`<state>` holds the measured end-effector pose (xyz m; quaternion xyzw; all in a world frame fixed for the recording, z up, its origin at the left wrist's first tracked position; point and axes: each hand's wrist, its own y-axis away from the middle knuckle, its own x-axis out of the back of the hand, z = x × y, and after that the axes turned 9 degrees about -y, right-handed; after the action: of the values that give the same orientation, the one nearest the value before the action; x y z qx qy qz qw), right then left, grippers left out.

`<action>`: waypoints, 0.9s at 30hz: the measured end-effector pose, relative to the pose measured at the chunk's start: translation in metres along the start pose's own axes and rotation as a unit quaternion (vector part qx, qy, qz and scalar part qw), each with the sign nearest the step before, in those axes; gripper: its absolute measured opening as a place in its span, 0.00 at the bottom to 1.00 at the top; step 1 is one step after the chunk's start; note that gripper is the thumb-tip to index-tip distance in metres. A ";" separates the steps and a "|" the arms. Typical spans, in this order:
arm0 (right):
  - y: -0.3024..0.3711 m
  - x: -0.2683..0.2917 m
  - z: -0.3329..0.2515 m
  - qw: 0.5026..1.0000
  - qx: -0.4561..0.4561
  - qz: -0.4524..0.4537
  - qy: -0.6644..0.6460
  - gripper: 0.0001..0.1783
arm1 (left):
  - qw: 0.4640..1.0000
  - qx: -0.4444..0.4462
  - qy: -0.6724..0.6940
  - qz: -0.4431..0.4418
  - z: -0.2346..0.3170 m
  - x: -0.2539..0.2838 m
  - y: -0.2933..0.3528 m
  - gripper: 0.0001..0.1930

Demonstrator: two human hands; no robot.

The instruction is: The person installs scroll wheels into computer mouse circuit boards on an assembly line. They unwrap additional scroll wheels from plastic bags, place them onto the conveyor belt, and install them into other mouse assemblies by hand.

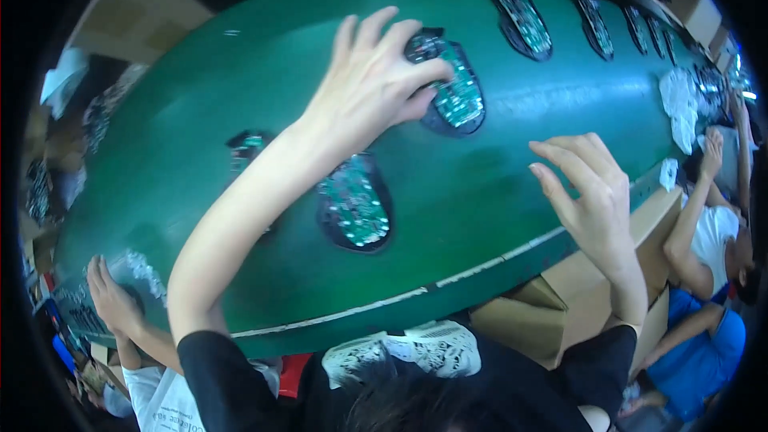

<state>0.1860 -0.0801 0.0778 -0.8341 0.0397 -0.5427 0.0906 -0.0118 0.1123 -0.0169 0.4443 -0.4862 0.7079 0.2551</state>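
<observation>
Covering part of the board [462, 104]: left hand [368, 72], fingers bent over its upper-left end, can't tell if gripping or just touching. Board is in a dark shell [434, 121] on the green table [480, 192]. Right hand [592, 192] is lower right of the board, fingers apart and loosely curled, nothing in them. Second board [352, 204] lower left of it, partly behind the left arm [256, 192]. Row of boards [596, 28] upper right of it, white bag [678, 108] far right, cartons [552, 316] below right, co-worker's hand [116, 304] far lower left of it
</observation>
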 end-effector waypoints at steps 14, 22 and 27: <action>-0.406 -0.125 0.002 0.987 0.015 -0.093 0.128 0.35 | 0.987 0.114 0.010 -0.110 -0.013 0.158 0.075 0.29; -0.472 -0.158 0.038 0.969 0.044 -0.226 0.092 0.49 | 0.960 0.216 0.098 -0.151 -0.023 0.170 0.104 0.24; -0.481 -0.132 0.083 0.946 0.066 -0.223 0.226 0.36 | 0.972 0.149 0.102 -0.148 -0.024 0.150 0.092 0.24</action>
<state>0.1927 0.4222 0.0198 -0.6692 -0.1637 -0.7247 0.0109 -0.1651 0.0875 0.0693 0.4701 -0.2757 0.7679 0.3366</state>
